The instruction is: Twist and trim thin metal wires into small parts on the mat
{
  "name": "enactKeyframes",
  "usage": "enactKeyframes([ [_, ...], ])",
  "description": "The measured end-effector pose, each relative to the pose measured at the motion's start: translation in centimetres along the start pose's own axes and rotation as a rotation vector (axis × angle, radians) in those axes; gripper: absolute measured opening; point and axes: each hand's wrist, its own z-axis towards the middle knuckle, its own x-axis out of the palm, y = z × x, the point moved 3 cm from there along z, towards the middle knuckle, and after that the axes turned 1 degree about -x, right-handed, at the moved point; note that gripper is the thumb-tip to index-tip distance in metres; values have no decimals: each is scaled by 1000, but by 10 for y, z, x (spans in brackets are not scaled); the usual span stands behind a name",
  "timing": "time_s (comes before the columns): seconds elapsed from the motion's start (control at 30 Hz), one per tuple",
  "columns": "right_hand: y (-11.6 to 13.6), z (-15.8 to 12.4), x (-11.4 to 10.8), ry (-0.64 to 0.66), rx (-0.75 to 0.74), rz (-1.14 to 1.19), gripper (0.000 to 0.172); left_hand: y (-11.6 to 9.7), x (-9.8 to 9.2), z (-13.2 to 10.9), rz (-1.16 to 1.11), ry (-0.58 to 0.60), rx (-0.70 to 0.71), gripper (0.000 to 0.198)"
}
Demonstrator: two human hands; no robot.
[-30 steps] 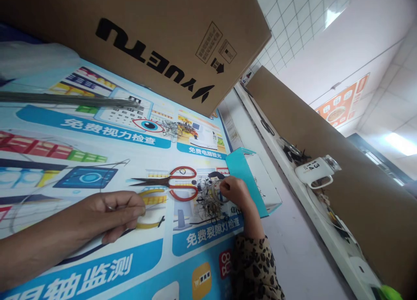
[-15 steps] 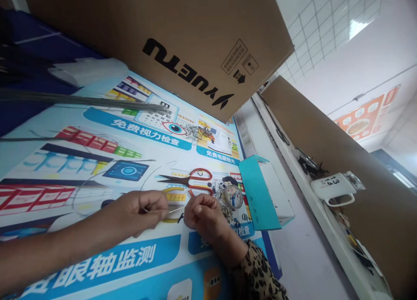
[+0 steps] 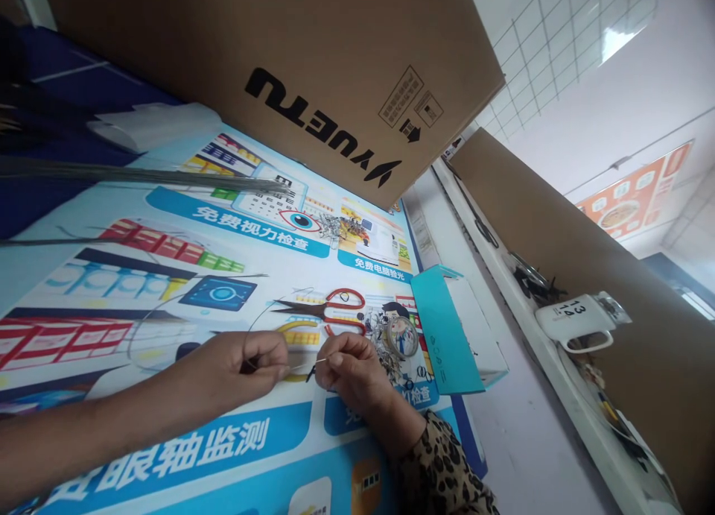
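Observation:
My left hand (image 3: 260, 360) is closed in a pinch on a thin wire (image 3: 302, 365). The wire spans the small gap to my right hand (image 3: 354, 366), whose thumb and forefinger also pinch it. A short light bit of it shows at the right fingertips. From my left hand a thin strand curves up and to the left over the printed table cover. Just beyond the hands lie red-handled scissors (image 3: 345, 299), blades pointing left. Yellow curved handles (image 3: 296, 326), perhaps of pliers, are partly hidden behind my hands.
A clear roll of tape (image 3: 402, 337) lies among small wire pieces beside a teal box (image 3: 447, 336). Another small heap (image 3: 334, 228) and a bundle of long wires (image 3: 223, 178) lie farther back. A large carton (image 3: 335, 75) stands behind; a white mug (image 3: 575, 323) is at right.
My right thumb and fingers have shifted, and the wire now shows at their tips. My left hand has barely moved.

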Motion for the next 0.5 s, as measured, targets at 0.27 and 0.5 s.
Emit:
enactKeyframes([
  [0.27, 3, -1, 2, -22, -26, -28, 25, -2, 0, 0, 34, -1, -15, 20],
  [0.5, 4, -1, 3, -53, -35, -54, 29, 1, 1, 1, -43, 10, -20, 23],
])
